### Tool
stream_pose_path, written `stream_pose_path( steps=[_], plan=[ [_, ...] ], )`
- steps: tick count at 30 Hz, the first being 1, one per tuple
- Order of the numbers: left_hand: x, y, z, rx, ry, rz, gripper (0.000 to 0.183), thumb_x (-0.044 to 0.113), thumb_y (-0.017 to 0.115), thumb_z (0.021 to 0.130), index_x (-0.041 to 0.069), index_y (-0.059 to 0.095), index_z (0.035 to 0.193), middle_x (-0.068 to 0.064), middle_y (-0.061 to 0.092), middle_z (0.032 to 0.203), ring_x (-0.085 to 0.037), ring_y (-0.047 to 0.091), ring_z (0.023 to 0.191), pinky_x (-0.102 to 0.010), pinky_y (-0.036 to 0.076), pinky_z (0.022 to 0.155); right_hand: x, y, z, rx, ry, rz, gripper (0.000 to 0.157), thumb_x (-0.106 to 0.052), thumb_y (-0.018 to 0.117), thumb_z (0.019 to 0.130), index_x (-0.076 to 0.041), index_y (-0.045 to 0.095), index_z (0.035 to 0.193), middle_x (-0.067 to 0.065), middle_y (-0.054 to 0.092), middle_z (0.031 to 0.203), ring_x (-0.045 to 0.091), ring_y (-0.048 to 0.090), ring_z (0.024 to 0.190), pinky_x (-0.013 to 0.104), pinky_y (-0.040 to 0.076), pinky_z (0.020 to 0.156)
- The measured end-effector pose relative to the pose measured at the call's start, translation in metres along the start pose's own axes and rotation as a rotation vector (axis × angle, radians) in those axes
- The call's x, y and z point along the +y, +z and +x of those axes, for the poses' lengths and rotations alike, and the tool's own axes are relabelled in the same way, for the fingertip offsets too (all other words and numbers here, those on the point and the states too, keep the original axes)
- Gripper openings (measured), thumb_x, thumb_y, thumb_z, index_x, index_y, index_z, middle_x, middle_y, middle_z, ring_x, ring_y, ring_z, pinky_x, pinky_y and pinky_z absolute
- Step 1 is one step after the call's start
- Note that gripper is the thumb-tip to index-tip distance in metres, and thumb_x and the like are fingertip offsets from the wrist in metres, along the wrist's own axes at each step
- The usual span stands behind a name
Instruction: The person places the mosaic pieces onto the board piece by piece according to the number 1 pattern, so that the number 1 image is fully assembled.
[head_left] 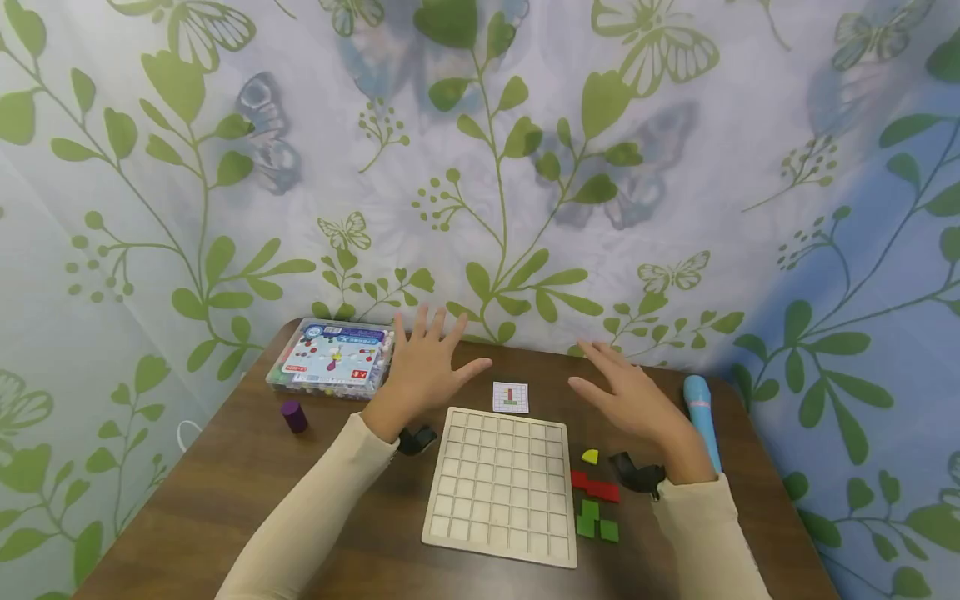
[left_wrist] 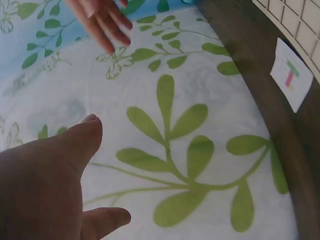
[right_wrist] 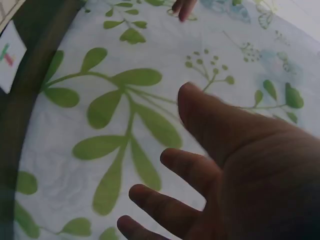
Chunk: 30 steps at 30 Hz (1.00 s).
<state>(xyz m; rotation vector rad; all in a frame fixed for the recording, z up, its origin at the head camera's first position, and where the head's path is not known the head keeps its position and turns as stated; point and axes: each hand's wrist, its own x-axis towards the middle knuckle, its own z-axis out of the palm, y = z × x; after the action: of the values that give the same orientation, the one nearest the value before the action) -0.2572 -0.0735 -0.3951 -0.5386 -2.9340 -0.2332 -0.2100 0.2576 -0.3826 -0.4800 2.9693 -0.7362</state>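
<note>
Above the back of the table, my left hand (head_left: 429, 364) is held with fingers spread and nothing in it. My right hand (head_left: 628, 395) is raised likewise, fingers extended, holding nothing. Between and below them lies a pale wooden grid board (head_left: 501, 483). A small printed card (head_left: 511, 397) with a coloured block pattern sits just behind the board. To the board's right are a yellow quarter-round piece (head_left: 590, 457), red blocks (head_left: 600, 489) and green blocks (head_left: 587, 521). In the left wrist view the left thumb (left_wrist: 82, 142) shows against the patterned cloth; several right fingers (right_wrist: 172, 210) show in the right wrist view.
A clear plastic case (head_left: 330, 358) of small coloured parts stands at the back left. Near it is a purple cylinder (head_left: 294, 416). A light-blue microphone-shaped object (head_left: 701, 417) lies at the right, partly behind the right forearm. A leaf-patterned cloth (head_left: 495, 167) hangs behind the table.
</note>
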Motion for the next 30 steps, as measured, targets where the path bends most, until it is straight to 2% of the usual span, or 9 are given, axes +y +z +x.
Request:
stream_pose_path(
  steps=[5, 8, 11, 12, 14, 16, 18, 25, 30],
  plan=[
    [-0.023, 0.016, -0.021, 0.003, 0.007, -0.122, 0.088, 0.077, 0.044, 0.094, 0.022, 0.034, 0.162, -0.016, 0.039, 0.159, -0.042, 0.023, 0.150, -0.067, 0.000, 0.116, 0.039, 0.012, -0.019, 0.082, -0.006, -0.003, 0.065, -0.046, 0.057, 0.104, -0.011, 0.042, 0.157, 0.019, 0.045, 0.154, 0.044, 0.040, 0.140, 0.065, 0.032, 0.108],
    [-0.039, 0.035, -0.040, -0.033, 0.052, -0.243, 0.081, 0.070, 0.055, 0.094, 0.017, 0.047, 0.155, -0.014, 0.056, 0.145, -0.037, 0.047, 0.137, -0.062, 0.022, 0.115, 0.064, 0.034, -0.032, 0.148, 0.023, 0.026, 0.058, -0.038, 0.066, 0.101, -0.008, 0.054, 0.149, 0.016, 0.063, 0.134, 0.039, 0.058, 0.123, 0.060, 0.045, 0.099],
    [-0.054, 0.057, -0.056, -0.091, 0.121, -0.399, 0.065, 0.055, 0.067, 0.095, 0.013, 0.059, 0.145, -0.006, 0.069, 0.117, -0.025, 0.064, 0.106, -0.048, 0.047, 0.096, 0.089, 0.062, -0.043, 0.178, 0.087, 0.070, 0.051, -0.035, 0.072, 0.097, -0.009, 0.064, 0.139, 0.008, 0.070, 0.102, 0.026, 0.065, 0.093, 0.046, 0.055, 0.079],
    [-0.058, 0.064, -0.060, -0.107, 0.147, -0.453, 0.059, 0.049, 0.070, 0.095, 0.013, 0.062, 0.142, -0.003, 0.069, 0.106, -0.021, 0.064, 0.095, -0.043, 0.051, 0.086, 0.097, 0.071, -0.045, 0.180, 0.112, 0.083, 0.048, -0.035, 0.073, 0.096, -0.010, 0.066, 0.137, 0.005, 0.067, 0.090, 0.021, 0.062, 0.082, 0.040, 0.055, 0.072],
    [-0.065, 0.076, -0.064, -0.133, 0.189, -0.548, 0.051, 0.039, 0.075, 0.094, 0.014, 0.065, 0.138, 0.003, 0.062, 0.087, -0.012, 0.057, 0.077, -0.034, 0.048, 0.071, 0.110, 0.086, -0.048, 0.186, 0.155, 0.110, 0.044, -0.036, 0.075, 0.095, -0.013, 0.070, 0.132, 0.000, 0.058, 0.073, 0.015, 0.053, 0.067, 0.032, 0.048, 0.060],
    [-0.070, 0.088, -0.066, -0.143, 0.227, -0.605, 0.048, 0.032, 0.078, 0.093, 0.015, 0.067, 0.137, 0.006, 0.050, 0.074, -0.008, 0.046, 0.066, -0.028, 0.043, 0.064, 0.119, 0.098, -0.050, 0.199, 0.181, 0.138, 0.042, -0.038, 0.076, 0.093, -0.016, 0.073, 0.129, -0.003, 0.047, 0.064, 0.012, 0.045, 0.059, 0.028, 0.040, 0.053],
    [-0.073, 0.099, -0.068, -0.161, 0.244, -0.647, 0.048, 0.028, 0.079, 0.092, 0.014, 0.066, 0.137, 0.009, 0.042, 0.068, -0.004, 0.038, 0.060, -0.025, 0.039, 0.061, 0.125, 0.107, -0.051, 0.217, 0.183, 0.155, 0.040, -0.039, 0.078, 0.092, -0.017, 0.074, 0.126, -0.005, 0.044, 0.061, 0.011, 0.041, 0.054, 0.027, 0.036, 0.051],
    [-0.074, 0.126, -0.084, -0.237, 0.156, -0.705, 0.057, 0.034, 0.080, 0.090, 0.017, 0.063, 0.142, 0.009, 0.030, 0.059, -0.004, 0.029, 0.054, -0.024, 0.033, 0.056, 0.131, 0.130, -0.055, 0.224, 0.218, 0.174, 0.041, -0.041, 0.081, 0.088, -0.018, 0.076, 0.122, -0.005, 0.044, 0.061, 0.010, 0.037, 0.052, 0.028, 0.032, 0.050],
    [-0.075, 0.138, -0.096, -0.227, 0.101, -0.745, 0.060, 0.042, 0.082, 0.087, 0.021, 0.065, 0.140, 0.011, 0.028, 0.055, -0.004, 0.025, 0.051, -0.023, 0.031, 0.054, 0.129, 0.139, -0.058, 0.289, 0.255, 0.177, 0.040, -0.044, 0.080, 0.088, -0.019, 0.076, 0.120, -0.005, 0.042, 0.061, 0.011, 0.037, 0.053, 0.028, 0.032, 0.050]
  ],
)
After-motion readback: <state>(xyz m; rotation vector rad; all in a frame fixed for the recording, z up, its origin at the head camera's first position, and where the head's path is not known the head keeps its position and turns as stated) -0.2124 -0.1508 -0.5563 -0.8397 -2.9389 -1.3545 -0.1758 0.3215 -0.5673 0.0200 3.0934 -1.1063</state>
